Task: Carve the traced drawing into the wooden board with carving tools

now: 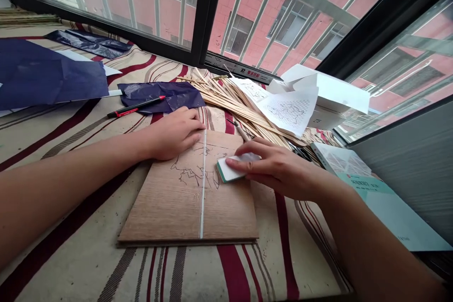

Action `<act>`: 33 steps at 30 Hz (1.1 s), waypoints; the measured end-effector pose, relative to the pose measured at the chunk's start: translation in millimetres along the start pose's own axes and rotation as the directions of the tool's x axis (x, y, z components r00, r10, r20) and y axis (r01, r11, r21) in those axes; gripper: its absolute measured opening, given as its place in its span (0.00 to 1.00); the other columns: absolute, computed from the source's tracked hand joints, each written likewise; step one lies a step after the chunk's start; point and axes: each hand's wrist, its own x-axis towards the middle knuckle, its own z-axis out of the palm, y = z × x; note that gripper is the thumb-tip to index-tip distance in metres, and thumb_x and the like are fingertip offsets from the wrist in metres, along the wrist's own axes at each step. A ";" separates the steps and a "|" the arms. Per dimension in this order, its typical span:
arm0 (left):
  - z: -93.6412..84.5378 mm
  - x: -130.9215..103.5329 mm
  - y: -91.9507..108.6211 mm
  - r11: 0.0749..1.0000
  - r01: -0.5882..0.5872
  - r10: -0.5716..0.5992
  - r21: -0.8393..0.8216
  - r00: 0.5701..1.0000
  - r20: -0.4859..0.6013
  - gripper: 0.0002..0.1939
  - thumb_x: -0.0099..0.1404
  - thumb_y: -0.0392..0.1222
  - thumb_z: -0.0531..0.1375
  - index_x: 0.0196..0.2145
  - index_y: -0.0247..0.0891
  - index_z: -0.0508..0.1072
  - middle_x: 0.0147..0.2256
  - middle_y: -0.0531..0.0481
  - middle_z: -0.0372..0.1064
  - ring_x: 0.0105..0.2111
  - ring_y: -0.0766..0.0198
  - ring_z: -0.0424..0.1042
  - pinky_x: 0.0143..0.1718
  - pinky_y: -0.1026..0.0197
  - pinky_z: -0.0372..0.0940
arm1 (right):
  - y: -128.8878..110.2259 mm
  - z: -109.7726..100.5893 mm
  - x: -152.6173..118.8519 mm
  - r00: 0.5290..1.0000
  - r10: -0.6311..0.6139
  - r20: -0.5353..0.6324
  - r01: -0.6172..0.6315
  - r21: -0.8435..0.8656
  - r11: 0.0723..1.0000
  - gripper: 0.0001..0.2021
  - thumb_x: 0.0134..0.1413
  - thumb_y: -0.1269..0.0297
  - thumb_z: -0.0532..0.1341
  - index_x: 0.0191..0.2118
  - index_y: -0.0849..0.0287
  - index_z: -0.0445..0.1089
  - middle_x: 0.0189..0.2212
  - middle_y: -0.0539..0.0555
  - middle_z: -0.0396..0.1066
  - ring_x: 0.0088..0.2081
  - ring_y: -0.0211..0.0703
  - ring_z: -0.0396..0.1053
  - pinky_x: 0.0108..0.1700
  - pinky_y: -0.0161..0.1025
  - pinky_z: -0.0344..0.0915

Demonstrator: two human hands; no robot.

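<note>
The right hand (272, 163) is clamped on a white, green-edged block (231, 170), over the wooden board (166, 212) that lies between both hands. The left hand (179, 134) rests on the board's far left part, fingers together beside the end of a white strip (202, 203); whether they grip it, I cannot tell. Beyond the left hand is a pen (138, 106); right of the right hand, a book (382, 198).

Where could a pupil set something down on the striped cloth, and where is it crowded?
Bare striped cloth shows in front of the wooden board, left of it below the left forearm, and between the board and right forearm. Beyond the right hand, wooden strips, paper drawings and a white box crowd together.
</note>
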 end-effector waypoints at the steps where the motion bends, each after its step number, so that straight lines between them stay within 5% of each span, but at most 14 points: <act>1: 0.2 0.3 0.0 1.000 0.001 -0.001 -0.001 1.000 0.006 0.27 0.75 0.49 0.47 0.57 0.33 0.78 0.52 0.38 0.71 0.53 0.48 0.69 0.59 0.47 0.64 | 0.2 0.2 0.1 1.000 0.013 -0.012 -0.012 0.025 1.000 0.21 0.77 0.64 0.53 0.68 0.50 0.72 0.53 0.61 0.74 0.48 0.48 0.71 0.50 0.45 0.70; 5: -1.5 1.4 2.3 1.000 -0.012 0.012 0.006 1.000 0.025 0.28 0.75 0.51 0.47 0.54 0.33 0.79 0.52 0.36 0.71 0.53 0.47 0.69 0.59 0.46 0.64 | -0.9 -1.6 3.4 0.979 0.182 -0.090 -0.192 -0.120 0.974 0.21 0.77 0.63 0.52 0.67 0.55 0.73 0.54 0.64 0.74 0.48 0.52 0.71 0.50 0.48 0.70; 8: -3.7 1.8 3.7 1.000 -0.007 0.007 0.011 1.000 0.019 0.29 0.74 0.52 0.45 0.53 0.32 0.80 0.51 0.36 0.71 0.52 0.46 0.69 0.58 0.44 0.64 | -2.3 -5.9 1.7 0.997 0.049 0.054 -0.049 0.002 0.999 0.21 0.78 0.63 0.53 0.67 0.51 0.73 0.53 0.61 0.74 0.48 0.49 0.72 0.50 0.46 0.70; 10: -4.8 2.0 3.5 1.000 -0.013 0.012 0.008 1.000 0.020 0.30 0.74 0.53 0.45 0.52 0.32 0.80 0.51 0.36 0.71 0.52 0.46 0.69 0.58 0.44 0.64 | 0.0 -6.0 -0.8 0.999 0.035 0.032 -0.037 0.059 0.998 0.20 0.78 0.62 0.53 0.67 0.48 0.73 0.53 0.60 0.74 0.49 0.47 0.72 0.52 0.44 0.71; 14: -5.2 2.2 0.9 0.999 -0.039 0.039 -0.002 0.999 0.025 0.30 0.74 0.55 0.45 0.49 0.33 0.80 0.50 0.36 0.72 0.51 0.46 0.69 0.58 0.44 0.64 | 11.5 -1.3 -3.5 0.930 0.349 -0.114 -0.367 -0.292 0.883 0.22 0.77 0.62 0.52 0.68 0.55 0.72 0.51 0.66 0.75 0.46 0.56 0.71 0.45 0.51 0.71; 16: -4.5 2.0 -0.9 0.999 -0.043 0.044 -0.010 0.999 0.017 0.31 0.74 0.55 0.45 0.50 0.33 0.80 0.50 0.36 0.71 0.51 0.47 0.69 0.58 0.44 0.64 | 14.6 -1.3 -6.2 0.906 0.386 -0.173 -0.422 -0.297 0.857 0.23 0.76 0.62 0.52 0.68 0.58 0.72 0.52 0.67 0.74 0.48 0.58 0.71 0.47 0.53 0.71; 22: -3.3 0.7 -2.7 0.999 -0.030 0.030 -0.030 1.000 0.005 0.30 0.74 0.55 0.46 0.52 0.33 0.80 0.50 0.37 0.71 0.51 0.47 0.69 0.58 0.45 0.64 | 6.6 -2.7 -12.7 0.998 0.027 -0.063 -0.021 0.088 0.996 0.23 0.76 0.66 0.55 0.71 0.49 0.68 0.54 0.61 0.72 0.51 0.48 0.72 0.53 0.47 0.70; 24: -4.1 0.4 -2.0 0.999 -0.030 0.030 -0.031 1.000 0.001 0.30 0.74 0.54 0.46 0.53 0.32 0.80 0.50 0.37 0.71 0.51 0.47 0.69 0.58 0.46 0.64 | 5.6 0.4 -9.9 0.999 0.032 -0.029 -0.029 0.087 0.996 0.22 0.76 0.65 0.55 0.70 0.48 0.69 0.54 0.61 0.72 0.51 0.48 0.72 0.53 0.47 0.70; 28: -4.9 0.7 -1.6 0.999 -0.043 0.043 -0.014 0.999 0.000 0.30 0.74 0.54 0.46 0.52 0.34 0.80 0.49 0.38 0.71 0.50 0.48 0.70 0.57 0.46 0.65 | 5.7 0.5 -5.9 0.957 0.273 -0.094 -0.285 -0.161 0.945 0.23 0.77 0.62 0.52 0.70 0.53 0.70 0.52 0.65 0.74 0.47 0.54 0.71 0.50 0.52 0.69; 33: -3.1 0.8 -3.4 0.999 -0.046 0.046 -0.009 0.999 -0.016 0.28 0.75 0.54 0.46 0.52 0.35 0.80 0.49 0.39 0.72 0.51 0.49 0.70 0.58 0.47 0.65 | -0.7 -7.9 -9.2 0.997 0.062 0.040 -0.061 -0.038 0.997 0.23 0.78 0.62 0.49 0.70 0.50 0.70 0.54 0.63 0.73 0.49 0.49 0.71 0.51 0.46 0.69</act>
